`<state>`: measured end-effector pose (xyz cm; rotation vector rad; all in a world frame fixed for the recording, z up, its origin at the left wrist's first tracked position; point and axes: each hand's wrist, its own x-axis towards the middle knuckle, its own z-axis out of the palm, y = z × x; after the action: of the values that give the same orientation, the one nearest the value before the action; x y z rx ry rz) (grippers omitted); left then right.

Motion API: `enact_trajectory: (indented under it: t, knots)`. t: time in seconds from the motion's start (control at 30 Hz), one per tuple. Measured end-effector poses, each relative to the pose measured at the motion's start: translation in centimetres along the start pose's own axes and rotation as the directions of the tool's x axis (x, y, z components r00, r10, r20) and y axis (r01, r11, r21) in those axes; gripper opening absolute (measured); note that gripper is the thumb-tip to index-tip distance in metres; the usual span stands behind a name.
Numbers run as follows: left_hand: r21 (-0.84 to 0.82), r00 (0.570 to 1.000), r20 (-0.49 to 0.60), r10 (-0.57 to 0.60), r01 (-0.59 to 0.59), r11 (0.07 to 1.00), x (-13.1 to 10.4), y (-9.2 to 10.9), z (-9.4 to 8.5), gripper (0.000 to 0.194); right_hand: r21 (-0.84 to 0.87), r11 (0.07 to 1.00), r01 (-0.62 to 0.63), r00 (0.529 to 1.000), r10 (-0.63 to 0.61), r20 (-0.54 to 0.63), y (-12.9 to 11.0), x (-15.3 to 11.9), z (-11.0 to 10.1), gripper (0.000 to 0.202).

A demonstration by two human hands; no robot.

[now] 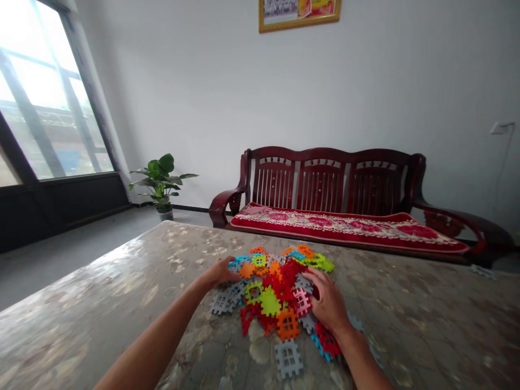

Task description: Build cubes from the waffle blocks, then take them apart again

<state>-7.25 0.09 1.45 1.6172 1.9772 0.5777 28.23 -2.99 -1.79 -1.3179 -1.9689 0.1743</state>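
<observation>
A heap of plastic interlocking puzzle-edged tiles (271, 302) lies on the table, in red, orange, green, blue, grey and pink. Many have a window-like grid. At its left edge is my left hand (221, 272), its index finger and thumb apart beside blue tiles (239, 262). My right hand (328, 298) rests against the right side of the heap, fingers spread over a grey tile (303, 283) and close to a pink one (301, 301). Its palm hides some pieces. Nearest me lies a grey window tile (288, 358), just below an orange one (287, 324).
The table (122, 303) has a glossy floral cover. Beyond its far edge stands a dark red wooden bench (320, 181) with a red patterned cushion (345, 225). A potted plant (160, 181) is on the floor at the left. Some grey pieces (483, 272) lie at the table's far right.
</observation>
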Motion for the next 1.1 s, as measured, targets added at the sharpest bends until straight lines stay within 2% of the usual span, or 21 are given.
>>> enact_trajectory:
  t: [0.2,0.27,0.33,0.4,0.5,0.6,0.7,0.8,0.87,0.93,1.0,1.03,1.1]
  knots:
    - [-0.268,0.993,0.116,-0.035,0.065,0.961,-0.6,1.1,0.8,0.068,0.025,1.000,-0.001,1.000,0.001,-0.001,-0.1,0.1,0.0,0.055]
    - [-0.421,0.982,0.185,-0.040,0.116,0.899,-0.9,1.8,1.2,0.064,0.030,1.000,-0.004,1.000,0.004,0.000,-0.1,0.1,0.0,0.055]
    - [-0.579,0.969,0.243,-0.033,0.172,0.797,-1.1,2.6,1.7,0.062,0.033,0.999,-0.005,1.000,0.005,0.003,-0.1,0.1,0.0,0.055]
    - [-0.653,0.965,0.260,-0.022,0.192,0.733,-1.3,3.3,2.1,0.059,0.037,0.999,-0.004,1.000,0.003,0.003,0.0,0.1,0.0,0.056]
    - [-0.697,0.969,0.245,0.029,0.156,0.700,-1.9,4.6,2.4,0.055,0.044,0.999,-0.006,1.000,0.006,0.000,-0.1,0.0,0.0,0.058]
    - [-0.764,0.959,0.237,0.157,0.085,0.639,-3.0,6.1,2.5,0.054,0.048,0.999,-0.011,1.000,0.011,0.000,-0.2,0.0,-0.1,0.059]
    - [-0.775,0.935,0.229,0.272,0.005,0.633,-4.3,7.5,2.4,0.060,0.043,0.999,-0.016,1.000,0.016,0.010,-0.3,0.0,-0.2,0.059]
    - [-0.683,0.922,0.198,0.332,-0.112,0.721,-5.1,7.8,1.8,0.075,0.028,0.999,-0.021,1.000,0.020,0.017,-0.4,0.1,-0.3,0.058]
    - [-0.569,0.934,0.161,0.319,-0.176,0.803,-5.5,7.0,1.1,0.083,0.025,0.999,-0.021,1.000,0.021,0.019,-0.5,0.1,-0.4,0.057]
    - [-0.428,0.944,0.120,0.307,-0.230,0.874,-6.1,5.4,0.2,0.081,0.028,0.999,-0.021,1.000,0.021,0.021,-0.6,0.1,-0.5,0.057]
    - [-0.174,0.934,0.078,0.349,-0.332,0.927,-7.1,3.4,-0.7,0.081,0.031,0.999,-0.024,1.000,0.023,0.021,-0.6,0.1,-0.5,0.057]
    - [-0.043,0.930,0.094,0.356,-0.354,0.934,-7.7,2.5,-1.0,0.083,0.033,0.999,-0.026,0.999,0.025,0.022,-0.6,0.1,-0.4,0.057]
    - [0.163,0.937,0.189,0.294,-0.325,0.931,-8.9,1.2,-1.4,0.090,0.035,0.999,-0.032,0.999,0.031,0.021,-0.6,0.1,-0.4,0.056]
